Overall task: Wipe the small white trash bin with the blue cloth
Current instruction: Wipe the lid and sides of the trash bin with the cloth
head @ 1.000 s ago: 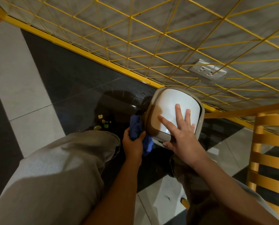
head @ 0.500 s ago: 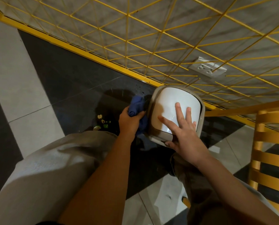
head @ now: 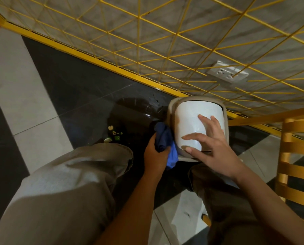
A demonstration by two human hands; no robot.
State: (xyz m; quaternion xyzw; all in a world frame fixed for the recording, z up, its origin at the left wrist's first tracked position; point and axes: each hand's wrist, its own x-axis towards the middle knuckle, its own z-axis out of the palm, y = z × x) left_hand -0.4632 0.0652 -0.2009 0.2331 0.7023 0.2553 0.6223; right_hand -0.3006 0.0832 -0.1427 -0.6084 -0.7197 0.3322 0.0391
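The small white trash bin (head: 188,121) stands on the dark floor tile against the yellow mesh, its white lid ringed by a grey rim. My right hand (head: 211,145) lies spread flat on the lid, thumb over the near rim, steadying it. My left hand (head: 155,156) is closed around the bunched blue cloth (head: 165,142), which presses against the bin's left side, near its lower front corner. The bin's side below the rim is mostly hidden by the cloth and my hands.
A yellow wire mesh panel (head: 138,32) and yellow rail run behind the bin, with a white wall socket (head: 227,74) behind the mesh. A yellow wooden chair (head: 298,156) stands at the right. Small green bits (head: 115,134) lie on the tile. My knees fill the foreground.
My left hand has slid the cloth back down along the bin's left side toward me after an upward stroke. My right hand stays on the lid.
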